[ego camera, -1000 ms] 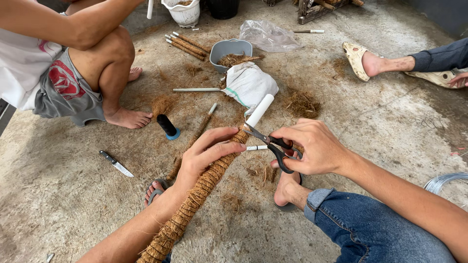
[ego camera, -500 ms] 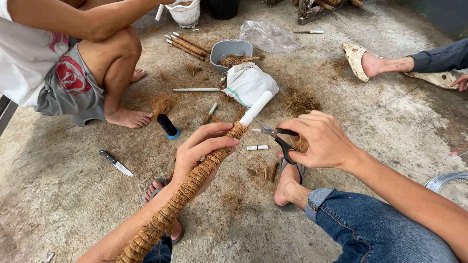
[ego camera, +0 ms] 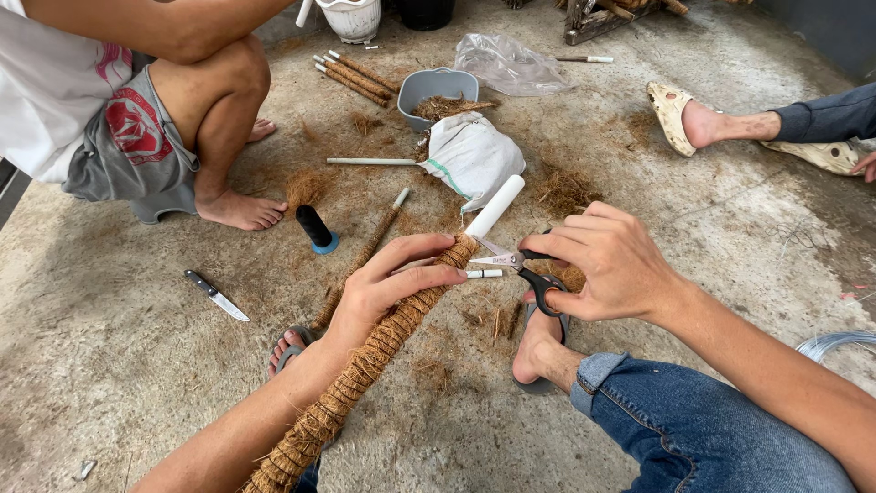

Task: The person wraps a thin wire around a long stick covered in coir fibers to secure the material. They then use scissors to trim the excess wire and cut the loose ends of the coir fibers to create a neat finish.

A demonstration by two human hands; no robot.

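Observation:
My left hand [ego camera: 388,288] grips a long pole wrapped in brown coir fibre [ego camera: 351,388], near its upper end where a bare white pipe tip [ego camera: 495,206] sticks out. My right hand [ego camera: 610,260] holds black-handled scissors [ego camera: 522,267], their blades pointing left at the top of the fibre wrap, just below the white tip. The pole slants from the lower left up toward the middle of the view.
A person squats at the upper left beside a black thread spool [ego camera: 316,229] and a knife [ego camera: 214,294]. A grey tub of fibre [ego camera: 434,89], a white sack [ego camera: 472,155], wrapped sticks [ego camera: 354,78] and loose fibre lie on the concrete floor. Another person's sandalled foot [ego camera: 680,113] is at right.
The scissors have shifted left and down to the fibre's top edge. My left hand has slid slightly along the pole, and the pole's tip has swung a little to the right.

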